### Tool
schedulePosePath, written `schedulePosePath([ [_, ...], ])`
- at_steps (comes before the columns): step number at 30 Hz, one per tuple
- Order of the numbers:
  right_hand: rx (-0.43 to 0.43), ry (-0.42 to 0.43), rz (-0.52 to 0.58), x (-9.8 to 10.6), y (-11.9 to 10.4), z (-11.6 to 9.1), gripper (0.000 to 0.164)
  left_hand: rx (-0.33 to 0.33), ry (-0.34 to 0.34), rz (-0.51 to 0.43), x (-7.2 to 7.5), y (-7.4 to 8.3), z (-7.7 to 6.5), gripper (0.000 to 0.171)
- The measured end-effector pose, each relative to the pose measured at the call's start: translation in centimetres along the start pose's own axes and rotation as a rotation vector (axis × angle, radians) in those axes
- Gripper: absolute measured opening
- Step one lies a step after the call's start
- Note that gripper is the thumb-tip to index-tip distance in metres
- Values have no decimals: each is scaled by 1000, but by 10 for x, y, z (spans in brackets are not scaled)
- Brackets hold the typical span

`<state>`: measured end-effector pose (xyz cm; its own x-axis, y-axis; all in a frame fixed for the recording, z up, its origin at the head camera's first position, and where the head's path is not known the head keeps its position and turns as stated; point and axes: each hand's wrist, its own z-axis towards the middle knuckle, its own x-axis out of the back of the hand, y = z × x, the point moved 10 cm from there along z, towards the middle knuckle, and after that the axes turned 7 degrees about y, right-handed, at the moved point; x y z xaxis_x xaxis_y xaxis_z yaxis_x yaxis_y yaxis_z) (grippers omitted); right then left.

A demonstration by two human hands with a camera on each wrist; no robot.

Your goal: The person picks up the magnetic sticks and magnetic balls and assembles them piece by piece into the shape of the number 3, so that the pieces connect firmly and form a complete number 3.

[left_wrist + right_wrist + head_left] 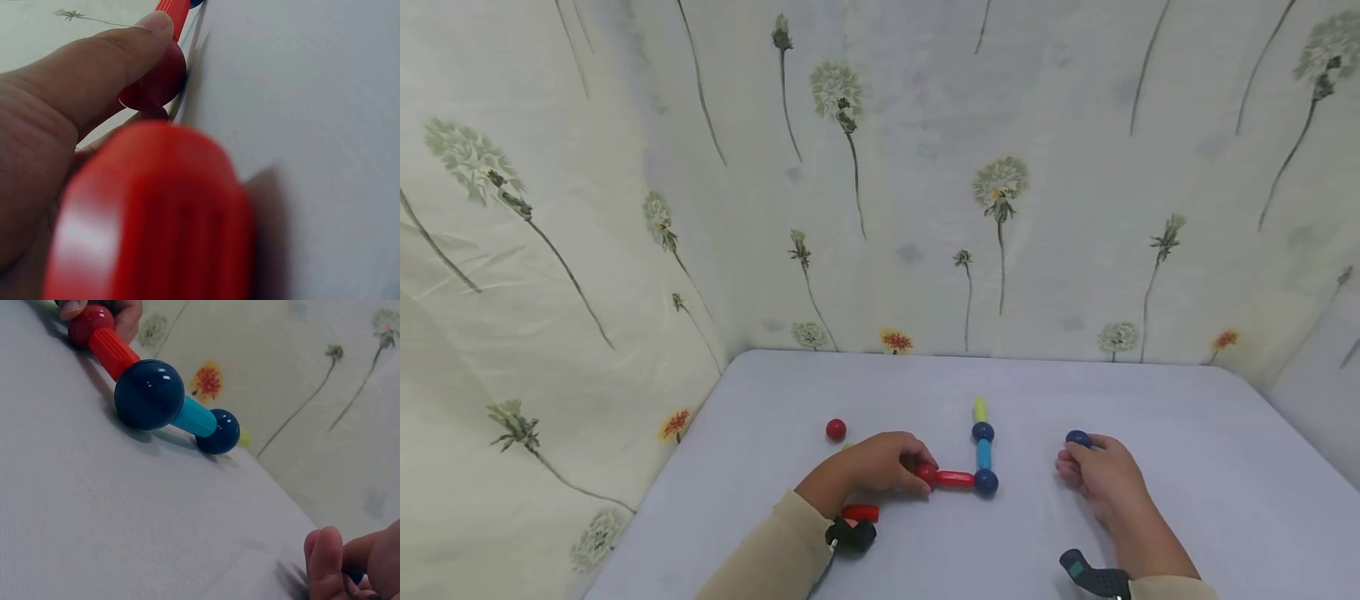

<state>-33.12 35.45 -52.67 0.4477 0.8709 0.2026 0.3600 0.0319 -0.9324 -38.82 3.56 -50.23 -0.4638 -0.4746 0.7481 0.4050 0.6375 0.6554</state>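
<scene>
Pinches the red ball [927, 473] with the left hand [882, 462], thumb and fingers curled in close. Joined on, toward the right hand [1105, 477]: a red stick [956, 479], then the corner ball [987, 482]. From there, going away from both hands: a blue stick [984, 455], the far ball [982, 432] and a yellow stick [981, 409]. Holds a blue ball [1078, 437] in the right hand between thumb and bent fingers, well apart from the corner ball. Past the left hand: a loose ball [836, 430]. On that hand's near side: a second stick [861, 513], partly hidden. Looks like a joining step, steadying with the left and holding a ball ready with the right. Seems to call next for a firm left pinch, lining up and a gentle push.
</scene>
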Motion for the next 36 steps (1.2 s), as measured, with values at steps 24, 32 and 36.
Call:
schedulePosePath([
  [24,59,-114,-117,-36,-13,-7,63,11,-24,-35,-3,-2,4,26],
  [32,95,-147,-171,-54,-25,1,59,8,-15,-21,0,0,6,27],
  [36,110,-187,-211,-67,-30,6,57,16,-14,-15,0,-3,4,27],
])
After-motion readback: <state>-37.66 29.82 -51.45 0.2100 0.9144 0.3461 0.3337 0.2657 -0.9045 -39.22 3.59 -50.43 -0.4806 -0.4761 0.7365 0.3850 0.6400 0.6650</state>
